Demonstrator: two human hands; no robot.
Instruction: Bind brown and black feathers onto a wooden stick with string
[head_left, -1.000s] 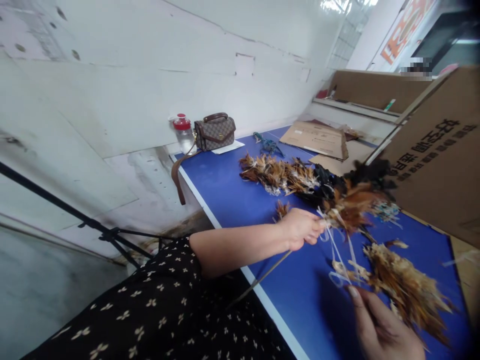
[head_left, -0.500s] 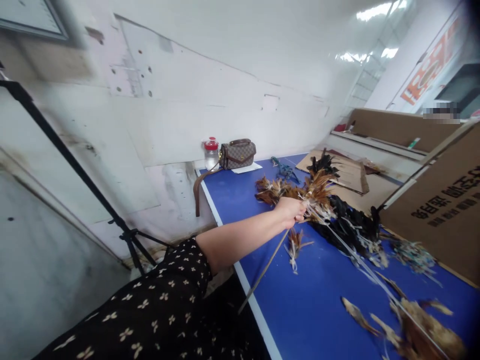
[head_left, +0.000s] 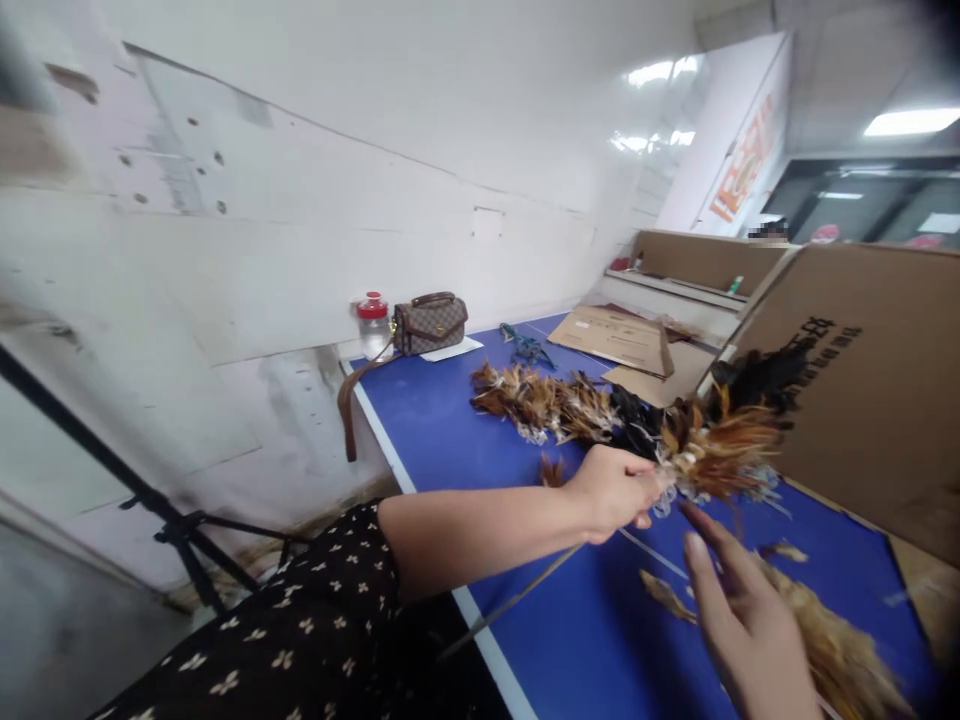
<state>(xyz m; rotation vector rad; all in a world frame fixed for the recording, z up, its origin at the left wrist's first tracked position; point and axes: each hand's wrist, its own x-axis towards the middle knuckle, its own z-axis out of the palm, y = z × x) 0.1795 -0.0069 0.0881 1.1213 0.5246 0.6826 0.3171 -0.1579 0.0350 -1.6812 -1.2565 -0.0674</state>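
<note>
My left hand point(head_left: 615, 490) is closed around the thin stick point(head_left: 525, 592) of a feather duster, at the base of its head. Brown and black feathers point(head_left: 731, 445) fan out beyond the fist, tied with pale string, while the stick's bare end slants down past the table edge. At the lower right my right hand point(head_left: 750, 620) comes in with thumb and fingers stretched out and apart, just below the feathers and not touching them. Beyond my left hand a row of brown feather bundles point(head_left: 540, 400) lies on the blue table point(head_left: 427, 420).
A tan feather pile point(head_left: 847, 640) lies partly behind my right hand. Cardboard sheets point(head_left: 615, 338) and an upright carton panel point(head_left: 862, 400) stand to the right. A checked handbag point(head_left: 431, 325), a red-lidded jar point(head_left: 373, 325) and a tripod point(head_left: 172, 520) are leftward.
My left hand has moved right and nearer with the feathered stick, lifting it off the other bundles. My right hand has come into view. The camera has turned to the right.
</note>
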